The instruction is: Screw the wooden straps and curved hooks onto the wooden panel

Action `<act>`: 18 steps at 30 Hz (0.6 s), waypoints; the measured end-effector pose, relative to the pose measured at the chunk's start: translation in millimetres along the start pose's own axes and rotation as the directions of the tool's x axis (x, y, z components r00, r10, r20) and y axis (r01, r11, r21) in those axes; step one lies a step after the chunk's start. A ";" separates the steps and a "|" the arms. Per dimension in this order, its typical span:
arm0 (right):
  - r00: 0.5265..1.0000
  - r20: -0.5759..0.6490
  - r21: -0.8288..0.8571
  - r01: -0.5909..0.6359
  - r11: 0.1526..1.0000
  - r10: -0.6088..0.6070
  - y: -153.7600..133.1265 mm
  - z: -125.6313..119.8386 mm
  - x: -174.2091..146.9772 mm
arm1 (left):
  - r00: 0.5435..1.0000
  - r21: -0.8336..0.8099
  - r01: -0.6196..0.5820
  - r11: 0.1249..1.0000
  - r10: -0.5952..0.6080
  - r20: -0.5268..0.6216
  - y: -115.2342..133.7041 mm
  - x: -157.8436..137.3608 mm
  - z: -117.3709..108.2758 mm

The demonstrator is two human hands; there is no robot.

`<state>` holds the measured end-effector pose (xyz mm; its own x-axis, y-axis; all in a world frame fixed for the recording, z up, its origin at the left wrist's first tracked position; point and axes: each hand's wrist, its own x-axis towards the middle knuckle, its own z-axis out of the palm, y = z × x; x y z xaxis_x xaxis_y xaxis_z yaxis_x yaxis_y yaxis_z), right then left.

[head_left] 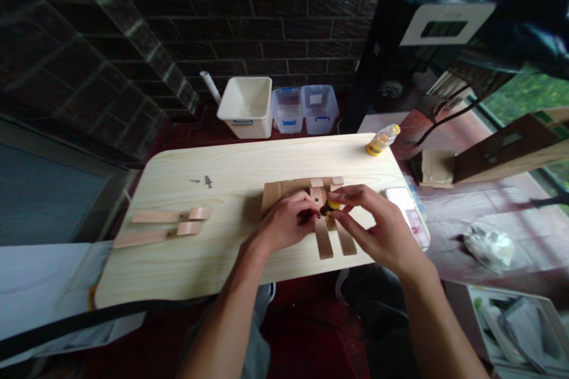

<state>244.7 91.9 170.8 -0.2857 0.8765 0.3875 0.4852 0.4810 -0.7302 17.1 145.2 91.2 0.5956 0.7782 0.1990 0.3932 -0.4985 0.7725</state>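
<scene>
left hand (285, 219) curled, right hand (383, 226) pinching beside it

daylight is admitted through the window (540, 95) at right; the wood-grain counter (231, 266) is brightly lit, while the brick wall (267, 12) is left dim. the smartphone (402, 198) screen is partly washed out. outer edges are stretched and softened.

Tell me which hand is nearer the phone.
Right. The right hand is beside the phone, on its left; the left hand is farther left, at the cardboard.
</scene>
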 end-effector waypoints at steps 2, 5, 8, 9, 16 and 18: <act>1.000 -0.008 -0.001 0.001 1.000 -0.001 -0.1 1.4 0.5 | 1.000 0.004 0.002 1.000 -0.002 -0.007 0.4 0.2 0.2; 1.000 -0.010 -0.007 -0.004 1.000 0.004 -1.5 2.7 0.3 | 1.000 -0.008 0.004 1.000 -0.004 -0.010 1.5 0.5 -0.3; 1.000 -0.013 -0.009 0.003 1.000 -0.004 -2.4 3.3 -0.4 | 1.000 -0.025 0.011 1.000 -0.011 0.000 2.5 0.7 -1.2; 1.000 -0.017 -0.002 0.010 1.000 -0.010 -2.4 3.5 -0.6 | 1.000 -0.028 0.016 0.999 -0.016 0.003 2.5 0.7 -1.4; 1.000 -0.025 0.076 0.001 0.997 0.001 4.9 7.9 -1.0 | 0.999 -0.027 0.031 0.999 -0.031 -0.012 1.7 0.5 -0.9; 1.000 -0.029 0.067 0.004 0.998 -0.002 8.2 9.3 -0.7 | 0.999 -0.022 0.035 0.999 -0.035 -0.012 1.2 0.4 -0.3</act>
<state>241.1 95.0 159.3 -0.2624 0.8758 0.4051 0.4281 0.4819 -0.7646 17.6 144.9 92.4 0.5729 0.7999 0.1789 0.3984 -0.4624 0.7921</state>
